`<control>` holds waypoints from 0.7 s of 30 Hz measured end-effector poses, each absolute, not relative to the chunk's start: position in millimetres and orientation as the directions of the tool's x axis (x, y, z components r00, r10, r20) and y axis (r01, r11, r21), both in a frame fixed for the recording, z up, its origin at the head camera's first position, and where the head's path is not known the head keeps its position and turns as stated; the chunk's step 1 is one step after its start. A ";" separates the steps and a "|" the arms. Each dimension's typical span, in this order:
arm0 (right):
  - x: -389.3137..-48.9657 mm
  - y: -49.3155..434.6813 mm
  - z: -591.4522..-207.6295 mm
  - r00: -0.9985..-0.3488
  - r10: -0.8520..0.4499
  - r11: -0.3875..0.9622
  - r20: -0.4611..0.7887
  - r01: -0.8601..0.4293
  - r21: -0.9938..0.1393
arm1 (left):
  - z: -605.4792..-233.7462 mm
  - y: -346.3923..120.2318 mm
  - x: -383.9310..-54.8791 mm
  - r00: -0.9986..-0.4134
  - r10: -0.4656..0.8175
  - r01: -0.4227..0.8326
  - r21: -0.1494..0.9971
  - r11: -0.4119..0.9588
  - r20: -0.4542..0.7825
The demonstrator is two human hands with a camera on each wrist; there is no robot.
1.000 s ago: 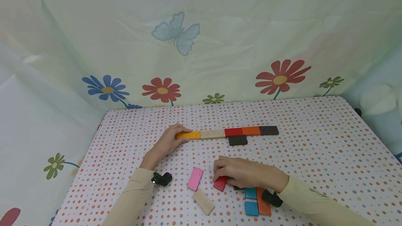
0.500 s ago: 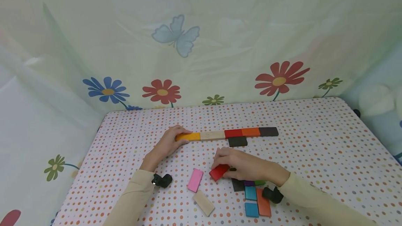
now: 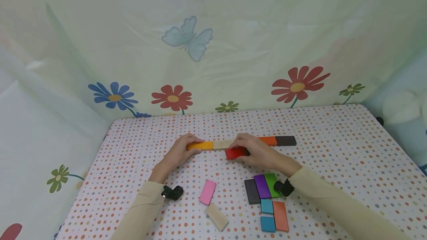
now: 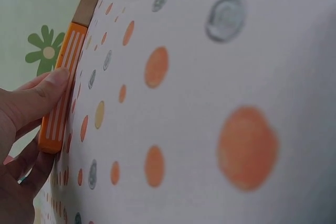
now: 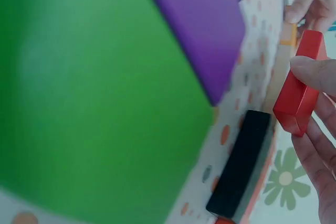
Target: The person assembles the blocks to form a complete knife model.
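At the row's left end, my left hand holds a yellow block between thumb and fingers; pale stripes mark its side in the left wrist view. A plain wooden block adjoins it. My right hand pinches a red block in front of the row. In the right wrist view this red block is tilted, near the end of a black block lying along the row. Farther right, the row continues with an orange block and a dark block. The right hand covers part of the row in the head view.
Nearer the person lie a pink block and a loose wooden block. Dark, purple and green blocks sit together, with two blue squares and an orange-red block below. A dotted cloth covers the table.
My right hand has lifted the red block off the near group and carried it forward to the row, uncovering the purple and green blocks. The left hand stays on the yellow block.
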State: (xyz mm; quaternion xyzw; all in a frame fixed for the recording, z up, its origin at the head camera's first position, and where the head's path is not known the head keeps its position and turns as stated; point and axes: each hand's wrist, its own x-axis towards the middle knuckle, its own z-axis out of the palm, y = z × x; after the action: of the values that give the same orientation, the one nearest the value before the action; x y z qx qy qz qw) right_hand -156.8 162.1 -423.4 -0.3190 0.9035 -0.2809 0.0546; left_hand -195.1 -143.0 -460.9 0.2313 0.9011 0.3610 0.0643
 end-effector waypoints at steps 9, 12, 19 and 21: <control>-159.1 154.7 -431.4 -0.812 -0.581 0.686 0.054 -0.524 -0.505 | -464.1 -143.5 -194.6 -0.887 0.459 0.365 0.678 0.638 0.045; -160.8 152.7 -431.6 -0.814 -0.579 0.697 0.055 -0.528 -0.485 | -463.2 -144.2 -194.6 -0.885 0.462 0.372 0.675 0.637 0.052; -163.4 148.6 -430.7 -0.819 -0.572 0.724 0.050 -0.533 -0.439 | -461.7 -144.8 -195.2 -0.882 0.468 0.378 0.675 0.634 0.055; -163.4 147.7 -430.7 -0.821 -0.570 0.728 0.045 -0.529 -0.436 | -461.8 -144.9 -195.3 -0.882 0.468 0.378 0.673 0.636 0.053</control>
State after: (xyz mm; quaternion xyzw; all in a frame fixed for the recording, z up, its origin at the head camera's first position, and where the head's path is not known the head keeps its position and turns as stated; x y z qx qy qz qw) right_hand -163.4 147.7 -430.7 -0.2960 0.9284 -0.2200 0.0461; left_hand -195.3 -144.9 -461.8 0.2345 0.9021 0.3566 0.0631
